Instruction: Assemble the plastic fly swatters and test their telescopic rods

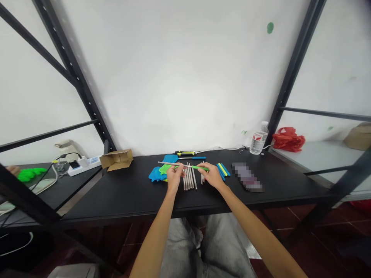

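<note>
My left hand is closed around a thin metal rod, which juts out past it to the left. At the rod's right end is a green handle, pinched in the fingers of my right hand. Rod and handle lie in one line, almost level above the table. Several metal rods rest side by side under and between my hands. Left of my left hand lie blue fly swatter heads and a green swatter head. Blue and yellow handles lie right of my right hand.
A blue fly swatter lies behind my hands, near a black and yellow object. An open cardboard box stands left on the black table. A phone-like blurred object and a water bottle are at right.
</note>
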Demonstrator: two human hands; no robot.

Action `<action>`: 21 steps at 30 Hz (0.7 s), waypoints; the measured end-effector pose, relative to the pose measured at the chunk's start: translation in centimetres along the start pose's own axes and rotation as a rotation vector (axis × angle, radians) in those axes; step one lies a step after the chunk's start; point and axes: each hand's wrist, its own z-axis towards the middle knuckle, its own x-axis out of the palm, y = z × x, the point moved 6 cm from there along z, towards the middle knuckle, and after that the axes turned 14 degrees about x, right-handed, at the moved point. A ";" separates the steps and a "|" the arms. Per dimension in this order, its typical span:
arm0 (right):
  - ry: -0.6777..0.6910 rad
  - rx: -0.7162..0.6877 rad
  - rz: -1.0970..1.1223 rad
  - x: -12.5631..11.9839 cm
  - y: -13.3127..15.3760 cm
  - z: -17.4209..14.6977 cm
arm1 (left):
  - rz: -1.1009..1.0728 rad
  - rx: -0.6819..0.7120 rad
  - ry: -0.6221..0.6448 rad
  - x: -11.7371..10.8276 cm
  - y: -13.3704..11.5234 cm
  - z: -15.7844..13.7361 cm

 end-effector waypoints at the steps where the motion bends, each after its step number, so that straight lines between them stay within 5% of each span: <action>1: 0.001 -0.006 -0.004 0.0 0.0 0.0 | 0.009 0.000 0.012 0.1 0.0 0.0; 21: 0.036 -0.028 -0.051 0.4 0.3 -0.1 | 0.070 -0.021 0.122 1.4 -0.9 -0.5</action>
